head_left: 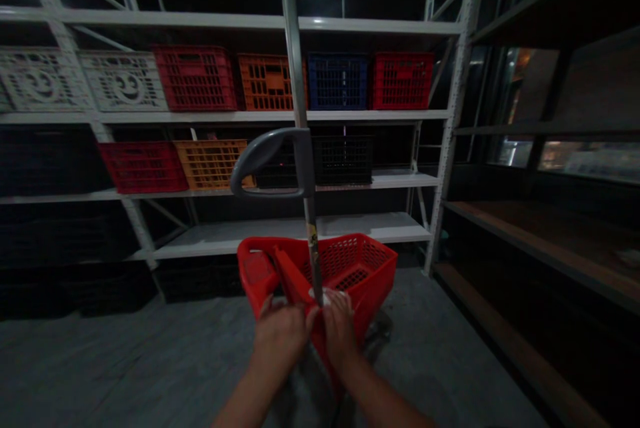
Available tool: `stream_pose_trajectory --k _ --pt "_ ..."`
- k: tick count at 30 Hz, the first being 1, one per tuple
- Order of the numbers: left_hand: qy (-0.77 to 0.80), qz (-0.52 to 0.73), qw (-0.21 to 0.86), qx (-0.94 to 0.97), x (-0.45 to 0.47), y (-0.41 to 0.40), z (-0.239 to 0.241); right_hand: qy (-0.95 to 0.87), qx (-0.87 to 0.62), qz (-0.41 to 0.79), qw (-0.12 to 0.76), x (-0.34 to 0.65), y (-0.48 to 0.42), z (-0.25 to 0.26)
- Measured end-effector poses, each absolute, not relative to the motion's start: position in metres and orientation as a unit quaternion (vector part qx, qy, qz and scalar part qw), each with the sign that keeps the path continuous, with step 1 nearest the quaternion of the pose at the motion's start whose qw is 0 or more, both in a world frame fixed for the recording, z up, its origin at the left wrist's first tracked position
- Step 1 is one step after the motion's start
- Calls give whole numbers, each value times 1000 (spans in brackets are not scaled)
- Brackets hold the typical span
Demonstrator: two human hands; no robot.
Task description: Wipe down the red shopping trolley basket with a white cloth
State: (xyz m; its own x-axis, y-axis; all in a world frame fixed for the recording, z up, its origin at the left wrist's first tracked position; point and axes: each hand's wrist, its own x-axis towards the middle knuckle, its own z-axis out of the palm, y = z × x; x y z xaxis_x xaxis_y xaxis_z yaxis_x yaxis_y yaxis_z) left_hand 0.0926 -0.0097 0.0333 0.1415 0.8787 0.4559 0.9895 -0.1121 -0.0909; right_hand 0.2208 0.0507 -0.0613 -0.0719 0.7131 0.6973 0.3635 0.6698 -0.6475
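A red plastic shopping cart with perforated basket walls stands on the floor in front of me. From its near side a metal pole rises, with a grey loop handle partway up. My left hand is closed over the cart's near rim, left of the pole. Beside the pole's base, my right hand is curled over a small white crumpled cloth or tissue, pressed at the cart's rim. The fingers partly hide it, and its exact kind is unclear.
White metal shelving fills the wall ahead, holding several plastic crates: white, red, orange and blue. A dark shelving unit runs along the right. Grey concrete floor lies underneath.
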Motion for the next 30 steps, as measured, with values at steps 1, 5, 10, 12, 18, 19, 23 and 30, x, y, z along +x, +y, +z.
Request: stream_pose_trajectory --k 1,5,10,12,18,19,23,30 --pt "-642 -130 209 -727 96 -10 29 -725 -380 133 558 220 56 -66" --pt "-637 -97 223 -731 92 -3 27 -721 -435 89 532 247 90 -92" --pt "-639 -85 222 -732 81 1 34 -671 -524 98 515 255 105 -94" --pt "-632 -87 223 -738 76 1 34 -675 -507 104 526 234 88 -85" --pt "-618 -97 233 -745 52 -5 31 -767 -386 72 508 197 41 -64" --pt "-611 -99 234 -750 47 -6 31 -789 -364 56 492 203 43 -66" --pt "-594 -109 238 -761 30 -12 29 -832 -309 16 461 250 70 -88" --pt "-577 -98 233 -777 11 -16 28 -754 -417 15 507 258 79 -115"
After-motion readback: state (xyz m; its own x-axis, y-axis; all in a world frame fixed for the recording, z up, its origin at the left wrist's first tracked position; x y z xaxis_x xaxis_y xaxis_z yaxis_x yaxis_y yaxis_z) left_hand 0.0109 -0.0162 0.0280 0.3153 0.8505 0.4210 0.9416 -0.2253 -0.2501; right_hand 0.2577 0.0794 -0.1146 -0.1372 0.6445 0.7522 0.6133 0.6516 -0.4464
